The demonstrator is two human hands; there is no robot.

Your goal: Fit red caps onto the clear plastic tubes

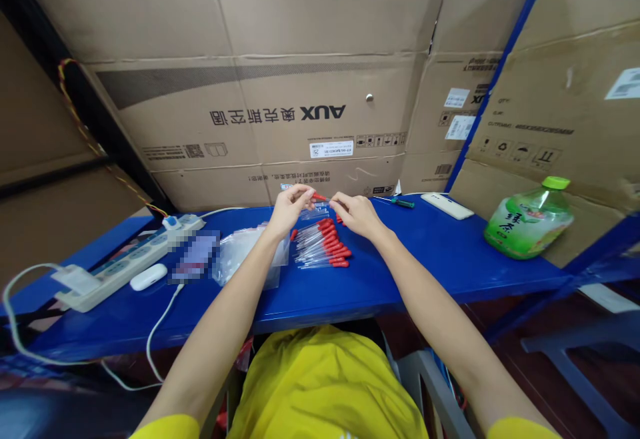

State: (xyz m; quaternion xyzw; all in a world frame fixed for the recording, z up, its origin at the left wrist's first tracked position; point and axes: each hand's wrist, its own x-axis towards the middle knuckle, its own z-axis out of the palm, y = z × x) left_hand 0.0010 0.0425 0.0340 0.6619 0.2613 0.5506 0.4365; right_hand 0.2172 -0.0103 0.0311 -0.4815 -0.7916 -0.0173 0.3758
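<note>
My left hand [290, 207] and my right hand [356, 213] are raised just above the blue bench [440, 252], fingers pinched together. Between them they hold a thin clear dropper with a red bulb [320, 197]. Below the hands lies a row of several more clear droppers with red bulbs [327, 245]. A pile of clear plastic bags [245, 255] lies under and beside my left wrist.
A white power strip [125, 262] with cables, a white earbud case [149, 276] and a blurred phone [195, 257] lie at left. A green screwdriver [400, 202], a white phone [447, 205] and a green tea bottle [530, 220] sit at right. Cardboard boxes [280, 112] wall the back.
</note>
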